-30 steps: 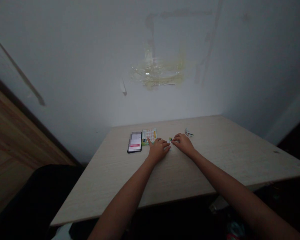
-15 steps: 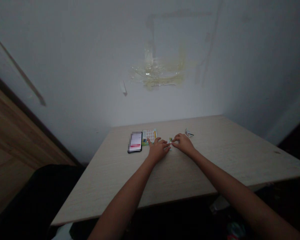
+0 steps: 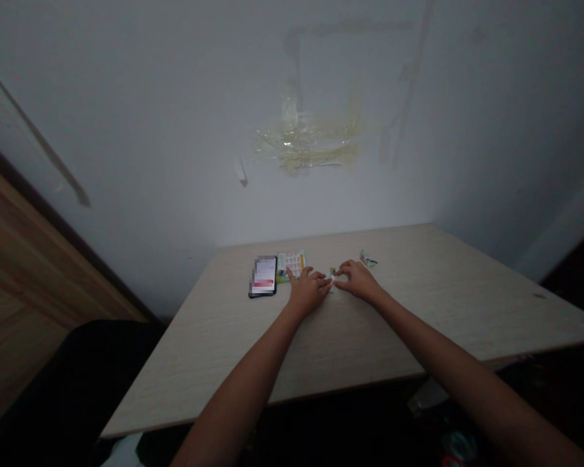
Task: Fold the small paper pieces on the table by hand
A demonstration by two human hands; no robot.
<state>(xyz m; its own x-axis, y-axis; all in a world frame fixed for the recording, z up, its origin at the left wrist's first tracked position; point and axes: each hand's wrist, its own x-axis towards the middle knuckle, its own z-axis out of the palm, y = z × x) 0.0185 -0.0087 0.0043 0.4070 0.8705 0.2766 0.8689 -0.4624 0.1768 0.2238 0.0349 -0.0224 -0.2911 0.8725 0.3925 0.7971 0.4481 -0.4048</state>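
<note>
The person's left hand (image 3: 307,291) and right hand (image 3: 359,281) lie palm down on the desk, fingers reaching toward each other. Their fingertips meet at a small white-and-green paper piece (image 3: 331,279), though the pictures do not settle whether it is actually gripped. A crumpled wrapper (image 3: 368,259) lies just beyond the right hand. Beside the left hand is a printed card (image 3: 292,264) with orange and green panels, and next to that a black smartphone (image 3: 262,276) lies with its screen lit and blurred.

The pale wood-grain desk (image 3: 350,344) is pushed against a white wall (image 3: 150,130), which carries a patch of yellowed tape residue (image 3: 306,144) and faint marks. A wooden panel (image 3: 24,259) runs along the left, and a dark chair back (image 3: 63,383) shows at the lower left
</note>
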